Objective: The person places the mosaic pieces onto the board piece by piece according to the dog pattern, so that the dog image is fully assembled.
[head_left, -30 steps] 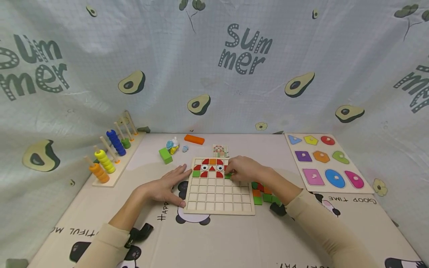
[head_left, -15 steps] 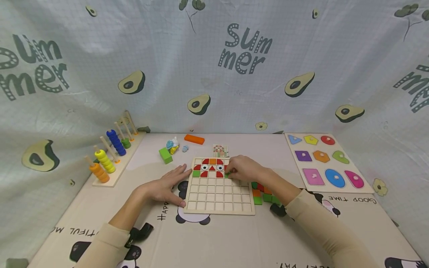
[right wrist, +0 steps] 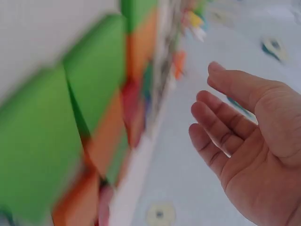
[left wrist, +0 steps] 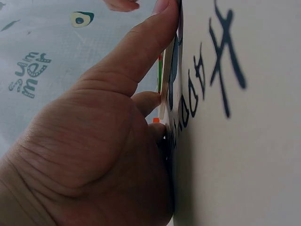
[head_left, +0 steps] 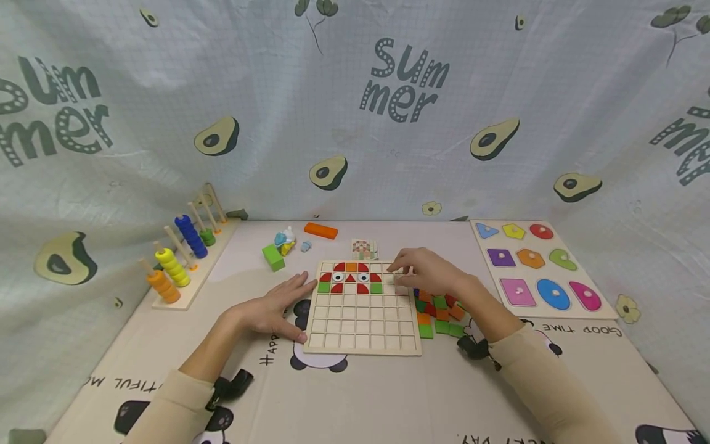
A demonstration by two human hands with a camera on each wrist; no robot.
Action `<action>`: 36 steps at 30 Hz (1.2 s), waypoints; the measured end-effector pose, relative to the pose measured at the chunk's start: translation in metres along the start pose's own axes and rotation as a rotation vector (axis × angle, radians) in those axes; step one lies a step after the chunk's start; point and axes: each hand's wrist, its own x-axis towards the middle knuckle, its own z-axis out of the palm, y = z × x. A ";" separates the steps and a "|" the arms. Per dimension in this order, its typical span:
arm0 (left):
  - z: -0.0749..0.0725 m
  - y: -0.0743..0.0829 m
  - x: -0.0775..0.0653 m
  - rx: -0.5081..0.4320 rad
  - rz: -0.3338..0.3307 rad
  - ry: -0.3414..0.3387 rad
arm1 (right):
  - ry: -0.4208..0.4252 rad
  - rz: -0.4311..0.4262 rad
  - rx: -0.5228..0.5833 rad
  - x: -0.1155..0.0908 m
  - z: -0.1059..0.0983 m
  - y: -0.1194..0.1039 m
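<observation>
A square wooden grid board [head_left: 355, 324] lies on the table, its upper rows partly filled with red, green, orange and eye-marked tiles [head_left: 350, 278]. My left hand [head_left: 277, 308] rests along the board's left edge, thumb and fingertips at the rim. In the left wrist view the thumb [left wrist: 127, 56] lies against the board's side. Over the board's upper right squares is my right hand [head_left: 429, 271], its fingers loosely bent and apart with nothing between them, as the right wrist view of the palm [right wrist: 263, 174] also shows. Several loose tiles [head_left: 442, 313] lie right of the board.
A small pattern card [head_left: 364, 249] lies behind the board. A bead stacker [head_left: 183, 265] stands at left, a knobbed shape puzzle [head_left: 535, 265] at right. A green block [head_left: 273, 258], a small figurine [head_left: 285, 240] and an orange block [head_left: 320, 230] sit at back left.
My right hand has let go of the green tile, which now sits in the third row, and has moved right toward the loose tiles. The left hand stays in place.
</observation>
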 end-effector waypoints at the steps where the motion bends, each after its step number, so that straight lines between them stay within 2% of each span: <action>1: 0.000 0.000 0.000 0.000 0.001 0.002 | 0.020 0.011 0.019 -0.005 -0.006 0.004; 6: 0.000 -0.001 0.000 0.000 0.004 -0.002 | 0.085 0.107 0.079 -0.030 -0.027 0.026; 11: 0.000 -0.002 0.000 -0.003 0.012 0.001 | 0.039 0.161 0.138 -0.044 -0.030 0.048; 16: 0.000 -0.002 -0.001 0.001 0.011 0.005 | -0.035 0.174 0.218 -0.038 -0.016 0.058; 22: -0.001 -0.002 0.000 0.012 0.024 0.005 | -0.058 0.195 0.226 -0.031 -0.002 0.059; 27: -0.002 -0.003 0.001 0.012 0.007 -0.004 | -0.033 0.194 0.247 -0.029 0.000 0.060; 31: -0.001 -0.003 0.001 0.002 0.013 0.000 | -0.010 0.209 0.318 -0.031 -0.003 0.060; 36: 0.001 -0.002 0.000 -0.001 0.027 0.009 | 0.077 0.140 0.445 -0.031 -0.012 0.056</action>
